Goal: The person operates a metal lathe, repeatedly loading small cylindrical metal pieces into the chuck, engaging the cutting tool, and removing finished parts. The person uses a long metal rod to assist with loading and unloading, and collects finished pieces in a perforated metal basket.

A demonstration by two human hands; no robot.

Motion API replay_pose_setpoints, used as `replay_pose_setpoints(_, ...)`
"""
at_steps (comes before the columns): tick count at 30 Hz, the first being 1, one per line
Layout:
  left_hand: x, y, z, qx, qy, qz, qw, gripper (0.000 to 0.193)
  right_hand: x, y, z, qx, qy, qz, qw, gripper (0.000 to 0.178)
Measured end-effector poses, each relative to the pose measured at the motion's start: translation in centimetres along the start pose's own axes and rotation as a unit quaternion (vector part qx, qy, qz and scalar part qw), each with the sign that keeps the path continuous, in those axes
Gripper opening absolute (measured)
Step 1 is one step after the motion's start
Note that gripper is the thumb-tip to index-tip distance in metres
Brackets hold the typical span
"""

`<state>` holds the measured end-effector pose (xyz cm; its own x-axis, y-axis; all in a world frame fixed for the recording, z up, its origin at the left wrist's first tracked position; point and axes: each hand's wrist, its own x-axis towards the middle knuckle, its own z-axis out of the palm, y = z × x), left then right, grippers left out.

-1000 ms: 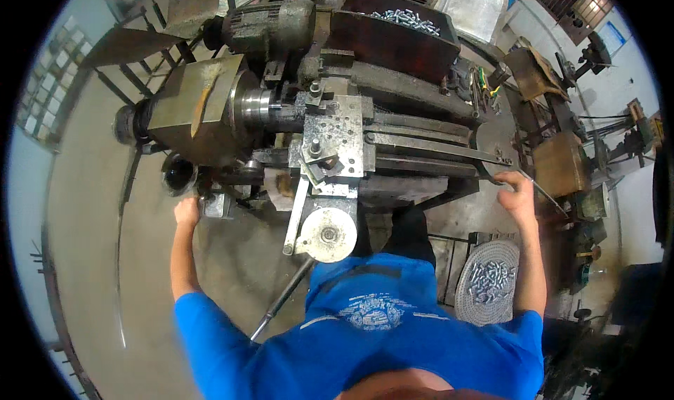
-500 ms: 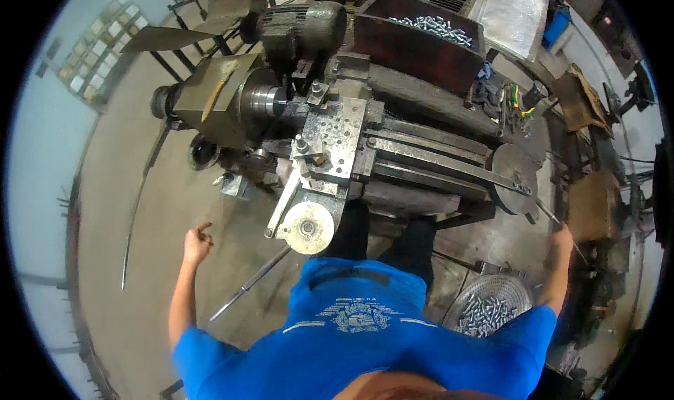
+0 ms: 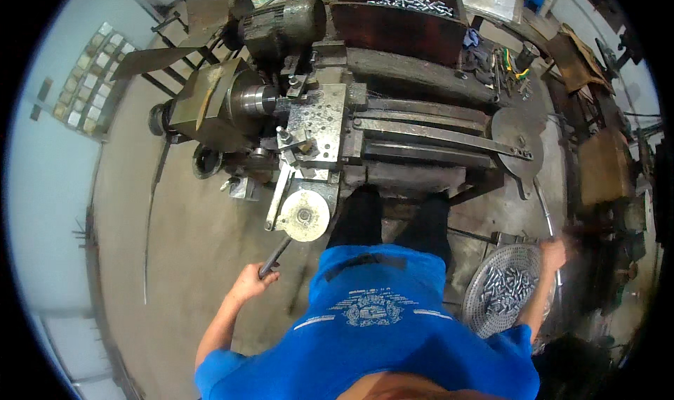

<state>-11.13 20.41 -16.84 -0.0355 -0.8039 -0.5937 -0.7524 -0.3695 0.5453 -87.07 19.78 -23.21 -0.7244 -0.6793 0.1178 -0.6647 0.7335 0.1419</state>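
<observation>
A lathe-like machine stands before me, with a metal chuck (image 3: pixel 254 100) at its left and a drilled slide plate (image 3: pixel 319 122) beside it. At the plate's near end is a pale round disc (image 3: pixel 305 215), from which a dark lever (image 3: pixel 275 256) slants down to the left. My left hand (image 3: pixel 256 282) is closed around that lever's end. A long metal lever (image 3: pixel 545 209) comes off the large grey disc (image 3: pixel 516 136) at the machine's right end. Around this lever my right hand (image 3: pixel 552 254) is closed, slightly blurred.
Beside my right forearm is a round perforated basket (image 3: pixel 477 316) with several small metal pieces. A dark red bin (image 3: pixel 397 35) behind the machine holds more of them. Hand tools (image 3: pixel 507 70) lie at the back right. A motor (image 3: pixel 284 28) sits at the back left.
My left hand has moved right and taken hold of the lever below the pale disc. My right hand has swung the right-hand lever down toward me, turning the grey disc. The view has shifted slightly.
</observation>
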Motion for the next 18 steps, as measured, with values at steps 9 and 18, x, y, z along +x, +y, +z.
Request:
replay_pose_setpoints(9,-0.2,0.5,0.1,0.058,0.023,0.011,0.998,0.028,-8.5,-5.3,-4.2,0.109,-0.017,0.048,0.993,0.038)
replay_pose_setpoints(18,0.2,0.4,-0.3,0.035,0.016,0.065,0.997,0.027,-9.3,-5.2,-3.6,0.125,0.001,0.044,0.991,0.034)
